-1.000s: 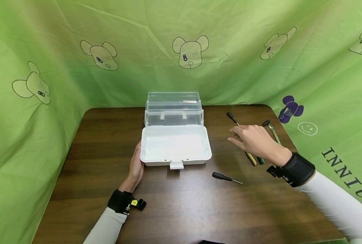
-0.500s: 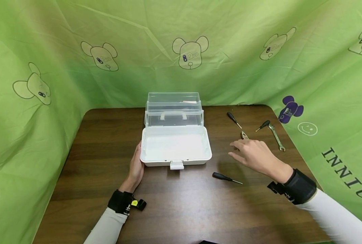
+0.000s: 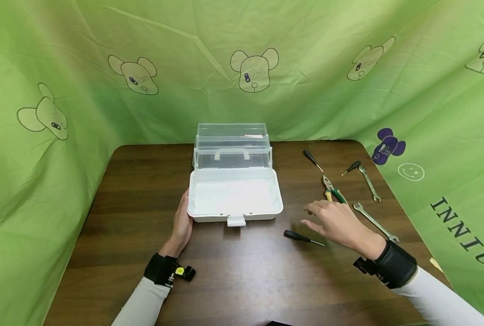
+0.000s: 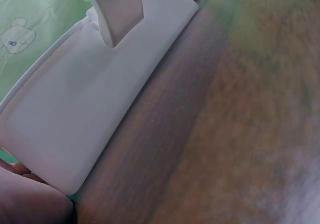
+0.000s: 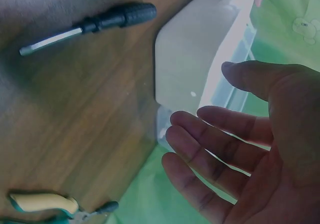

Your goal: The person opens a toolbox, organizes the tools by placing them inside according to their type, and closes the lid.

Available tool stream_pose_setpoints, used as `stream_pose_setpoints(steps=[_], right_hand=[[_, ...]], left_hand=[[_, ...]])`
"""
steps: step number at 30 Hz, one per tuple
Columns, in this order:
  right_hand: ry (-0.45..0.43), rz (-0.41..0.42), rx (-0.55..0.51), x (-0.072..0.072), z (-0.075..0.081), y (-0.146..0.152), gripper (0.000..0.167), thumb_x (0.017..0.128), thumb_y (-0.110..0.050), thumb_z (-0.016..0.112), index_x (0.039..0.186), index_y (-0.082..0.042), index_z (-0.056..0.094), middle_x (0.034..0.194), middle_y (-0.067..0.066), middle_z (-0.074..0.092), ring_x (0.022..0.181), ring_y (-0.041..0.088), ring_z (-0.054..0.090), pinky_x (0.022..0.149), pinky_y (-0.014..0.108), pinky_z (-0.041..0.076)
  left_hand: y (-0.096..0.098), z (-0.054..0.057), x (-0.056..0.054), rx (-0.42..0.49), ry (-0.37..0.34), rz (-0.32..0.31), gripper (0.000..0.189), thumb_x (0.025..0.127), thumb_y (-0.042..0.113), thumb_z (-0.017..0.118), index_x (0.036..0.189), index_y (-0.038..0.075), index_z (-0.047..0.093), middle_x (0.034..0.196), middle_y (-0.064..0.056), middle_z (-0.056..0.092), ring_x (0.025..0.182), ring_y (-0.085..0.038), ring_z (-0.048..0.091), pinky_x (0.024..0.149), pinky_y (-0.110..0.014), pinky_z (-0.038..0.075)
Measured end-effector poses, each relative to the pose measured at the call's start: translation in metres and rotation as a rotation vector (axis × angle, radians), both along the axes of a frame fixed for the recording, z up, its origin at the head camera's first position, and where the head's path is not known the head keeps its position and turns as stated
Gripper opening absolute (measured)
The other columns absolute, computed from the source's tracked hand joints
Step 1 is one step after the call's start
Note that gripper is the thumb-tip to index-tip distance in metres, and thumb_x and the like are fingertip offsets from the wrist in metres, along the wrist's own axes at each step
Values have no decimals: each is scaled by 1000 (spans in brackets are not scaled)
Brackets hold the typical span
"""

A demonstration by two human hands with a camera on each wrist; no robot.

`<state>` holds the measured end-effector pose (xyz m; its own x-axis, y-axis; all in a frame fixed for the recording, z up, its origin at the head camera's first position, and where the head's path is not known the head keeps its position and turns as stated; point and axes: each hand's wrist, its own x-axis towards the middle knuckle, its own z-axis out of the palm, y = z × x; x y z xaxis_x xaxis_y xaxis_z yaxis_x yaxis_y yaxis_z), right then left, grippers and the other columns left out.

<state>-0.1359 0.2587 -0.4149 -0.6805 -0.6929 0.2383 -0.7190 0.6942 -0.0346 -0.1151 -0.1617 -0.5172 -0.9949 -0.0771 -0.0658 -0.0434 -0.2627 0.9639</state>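
A white toolbox (image 3: 234, 217) with its clear lid and trays (image 3: 234, 156) raised at the back stands mid-table. Against its left side rests my left hand (image 3: 182, 222), fingers extended along the wall. In the left wrist view the box front with its latch (image 4: 122, 14) fills the upper left. My right hand (image 3: 337, 222) hovers right of the box with nothing in it, thumb and fingers spread apart in the right wrist view. Closest to it are a black-handled screwdriver (image 3: 296, 235) and pliers (image 3: 329, 186) with yellow and green handles, partly covered by the hand.
Beyond the pliers lie two more black-handled screwdrivers, one (image 3: 309, 155) toward the back and a short one (image 3: 353, 166) at the right. Two wrenches, a smaller (image 3: 370, 184) and a larger (image 3: 374, 221), lie near the table's right edge. Green cloth (image 3: 299, 108) hangs around the table.
My right hand has drawn back toward me, uncovering the pliers and both wrenches. My left hand, the toolbox and the tools have stayed in place.
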Motion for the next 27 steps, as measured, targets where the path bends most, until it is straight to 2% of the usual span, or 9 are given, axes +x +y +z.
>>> stream_pose_setpoints(steps=[5,15,23,27], right_hand=[[-45,-5,-3,5,-10,-2,28,88,-33,87,102,-9,79,89,2,75,69,16,69,49,27,49],[-81,-53,-8,17,-35,-4,31,85,-31,91,102,-9,79,89,1,73,72,16,68,55,28,53],[-99,-85,-8,23,-48,-4,33,78,-26,96,101,-10,79,86,-1,69,70,14,64,51,23,46],[-140,-106,-10,23,-53,-4,29,80,-25,95,100,-12,78,84,-4,66,68,10,60,51,22,42]], left_hand=[[0,0,-1,-8,5,-1,63,118,39,19,170,5,9,178,-11,7,163,-24,5,132,-46,6],[1,0,-2,-8,-11,-4,62,119,38,19,171,6,9,178,-10,7,164,-23,5,132,-45,7],[1,-1,0,-8,-21,1,62,119,38,19,171,7,9,178,-10,7,164,-24,5,132,-46,8],[1,-2,1,-8,-19,1,63,119,39,20,171,6,8,178,-11,6,164,-24,5,132,-47,7]])
